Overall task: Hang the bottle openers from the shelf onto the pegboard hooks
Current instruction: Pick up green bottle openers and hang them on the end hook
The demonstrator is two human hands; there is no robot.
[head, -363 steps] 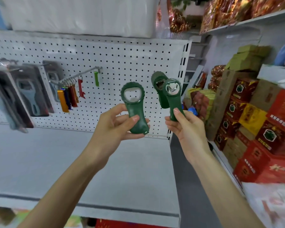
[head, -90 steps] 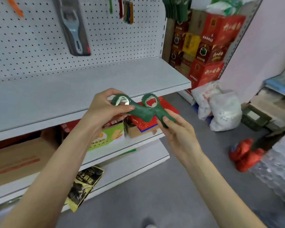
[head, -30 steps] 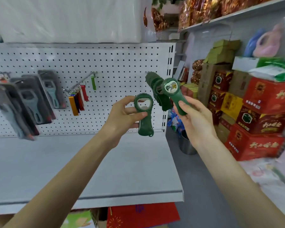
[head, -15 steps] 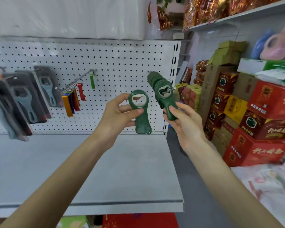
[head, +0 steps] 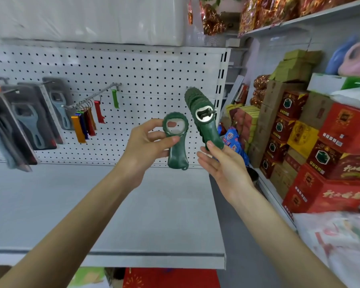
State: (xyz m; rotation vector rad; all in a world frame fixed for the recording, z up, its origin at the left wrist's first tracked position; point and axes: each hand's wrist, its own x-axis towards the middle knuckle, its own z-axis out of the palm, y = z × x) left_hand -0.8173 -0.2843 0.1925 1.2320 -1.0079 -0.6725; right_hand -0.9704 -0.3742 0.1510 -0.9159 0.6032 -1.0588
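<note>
The right hand (head: 222, 163) pinches an opener (head: 207, 125) by its tail, steadying its ring on the hook (head: 214, 110) (green stack (head: 190, 98) behind), while the left hand (head: 146, 142) grips a second opener (head: 176, 142), ready next.

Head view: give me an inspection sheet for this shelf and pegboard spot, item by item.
Surface: grey shelf below white pegboard.
Job's things: loose opener off the hooks; front opener has its ring at the hook tip, heading a green row.
Clutter: nothing seen.
Grippers: left hand grips loose opener; right hand pinches front opener's handle.
Cables: nothing seen.
Surroundings: coloured openers and grey carded openers hang left; red boxes right.
</note>
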